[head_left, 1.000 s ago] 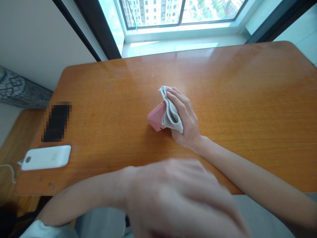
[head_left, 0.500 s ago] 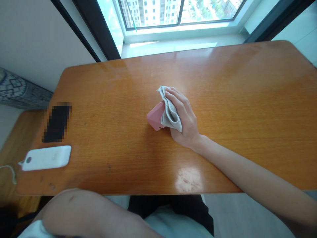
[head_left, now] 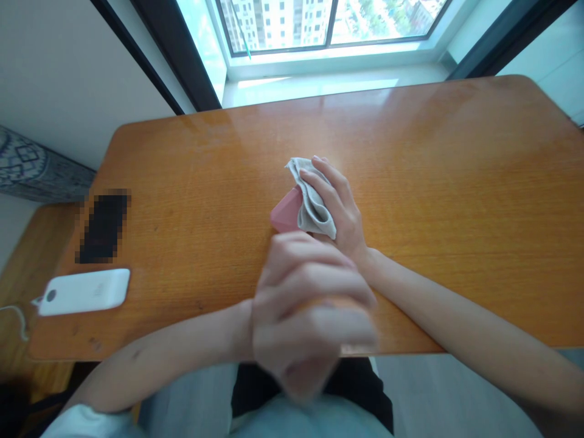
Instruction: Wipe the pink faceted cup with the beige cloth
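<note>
My right hand [head_left: 344, 213] lies over a folded light grey cloth [head_left: 314, 204] at the middle of the table, its fingers bent around the cloth. A pink angular object [head_left: 286, 212] sticks out from the cloth's left side; its kind is not clear, as cloth and hands cover part of it. Closer to me, my left hand [head_left: 310, 310] is in the air over the table's front edge. Its fingers are curled but smeared by motion, so whether they hold anything does not show.
The brown wooden table [head_left: 205, 182] stands against a window [head_left: 328, 30]. On its left lie a white phone-shaped device [head_left: 86, 292] with a cable and a dark pixelated rectangle [head_left: 103, 225]. A patterned fabric item [head_left: 41, 164] is beyond the left edge.
My left hand has risen from below into view, in front of my right hand. The right hand, the cloth and the pink object have stayed almost in place, with the right fingers slightly shifted.
</note>
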A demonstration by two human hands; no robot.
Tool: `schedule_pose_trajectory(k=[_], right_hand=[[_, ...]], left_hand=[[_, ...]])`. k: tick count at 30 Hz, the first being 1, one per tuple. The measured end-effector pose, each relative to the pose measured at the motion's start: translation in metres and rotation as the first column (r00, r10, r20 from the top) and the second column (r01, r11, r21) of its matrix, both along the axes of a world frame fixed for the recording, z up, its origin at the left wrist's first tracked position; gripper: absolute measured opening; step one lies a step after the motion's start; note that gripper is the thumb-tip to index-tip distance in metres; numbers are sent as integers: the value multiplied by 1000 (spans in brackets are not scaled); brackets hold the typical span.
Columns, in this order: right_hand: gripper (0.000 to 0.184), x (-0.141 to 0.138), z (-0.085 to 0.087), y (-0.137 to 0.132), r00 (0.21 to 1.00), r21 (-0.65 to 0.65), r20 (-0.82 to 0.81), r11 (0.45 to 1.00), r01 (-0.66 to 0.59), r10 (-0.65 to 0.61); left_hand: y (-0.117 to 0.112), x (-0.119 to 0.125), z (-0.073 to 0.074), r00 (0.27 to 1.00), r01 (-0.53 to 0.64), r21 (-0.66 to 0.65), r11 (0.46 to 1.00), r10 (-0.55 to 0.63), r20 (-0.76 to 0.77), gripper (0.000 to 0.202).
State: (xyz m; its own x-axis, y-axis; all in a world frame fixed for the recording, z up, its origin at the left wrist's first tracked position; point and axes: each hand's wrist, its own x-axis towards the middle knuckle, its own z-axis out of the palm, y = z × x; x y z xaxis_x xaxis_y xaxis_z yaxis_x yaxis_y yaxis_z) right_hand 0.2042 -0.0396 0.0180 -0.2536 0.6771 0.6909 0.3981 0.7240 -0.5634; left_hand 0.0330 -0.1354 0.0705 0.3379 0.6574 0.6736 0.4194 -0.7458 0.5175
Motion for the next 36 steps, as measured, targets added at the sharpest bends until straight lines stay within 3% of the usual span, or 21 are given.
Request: schedule_pose_trajectory(k=[1,2,4,7,9,13,18,22,25,29,33,36], right_hand=[[60,0,0,0,1000,-10,-6,1000,10,-10],[59,1,0,0,1000,-24,-10,1000,13,-13],[57,2,0,1,1000,-53,-16,999,2,-3],[61,3,-4,5,999,-79,-38,997,-18,15],[64,3,-9,8,998,-97,-61,995,-8,2],[62,4,-15,13,996,-105,-86,994,-4,-5],[63,7,-2,10,997,-1,-8,997,-83,83],[60,11,8,8,997,110,50,991,-71,65],[62,11,9,8,997,143,61,989,-46,37],[55,6,1,12,999,28,-33,1000,-7,8],[46,0,-9,18,968,-169,-210,980,102,-137],[46,0,-7,14,979,-109,-160,988,107,-123]], left_hand=[[21,1,-7,980,-138,192,972,106,171,31],[39,1,-13,952,-250,285,925,182,245,30],[68,0,-26,950,-299,215,930,269,158,40],[88,-4,-43,973,-211,49,976,206,102,61],[91,-7,-51,983,-175,-40,984,177,52,73],[90,-12,-57,987,-151,-92,984,155,34,84],[98,-22,-59,989,-148,-190,970,148,-16,104],[107,-28,-67,998,-68,-297,952,68,-10,89],[110,-28,-69,998,-68,-296,953,68,-11,78],[106,-24,-65,984,-176,-241,955,163,-72,74],[103,-20,-61,964,-259,-217,941,238,-118,69],[104,-22,-64,968,-247,-227,942,227,-110,69]])
